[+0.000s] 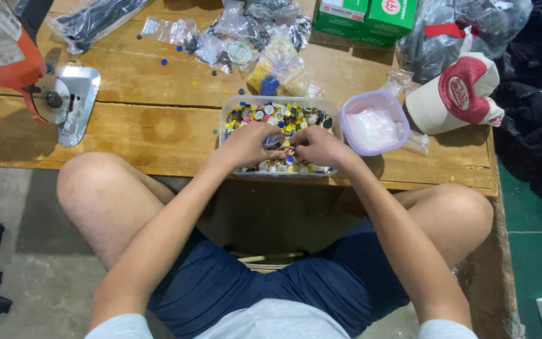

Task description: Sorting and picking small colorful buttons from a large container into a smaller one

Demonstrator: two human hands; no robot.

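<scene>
Two hands meet over the clear plastic tub [233,110] of mixed coloured buttons [283,116] that sits at the near edge of the wooden desk [152,129], straight ahead of me between my knees. My left hand [246,143] and right hand [321,145] are pressed close together above the tub's near half, fingers curled inward and pinching at something small between them; I cannot tell exactly which piece they grip, since the knuckles hide it. Just right of the tub stands a round lilac-rimmed container [373,122] with a clear bag inside. Beyond that lies a red and cream cap [459,94]. Small clear bags [233,37] of more pieces are heaped behind the tub, with two green boxes [365,17] at the far edge. Off to my left, an orange cutting machine [14,56] with a round blade rests on the desk
</scene>
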